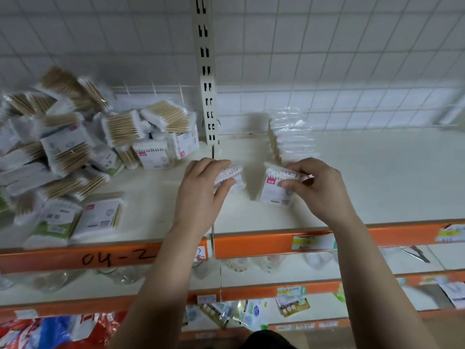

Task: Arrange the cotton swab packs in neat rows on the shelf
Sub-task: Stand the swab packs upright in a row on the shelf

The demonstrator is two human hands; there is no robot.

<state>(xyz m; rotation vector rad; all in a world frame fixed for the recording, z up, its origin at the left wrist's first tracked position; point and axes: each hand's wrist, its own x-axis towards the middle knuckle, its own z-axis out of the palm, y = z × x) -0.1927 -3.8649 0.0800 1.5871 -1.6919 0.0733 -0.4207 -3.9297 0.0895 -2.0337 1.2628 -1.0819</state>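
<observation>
Now my left hand grips one cotton swab pack and my right hand pinches a second pack, both at the middle of the shelf, just in front of the standing row.

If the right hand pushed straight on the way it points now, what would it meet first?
Most likely the row of upright packs standing on the shelf just beyond it. The pack that the right hand holds would reach the row's near end first. The blur leaves the gap between them unclear.
</observation>
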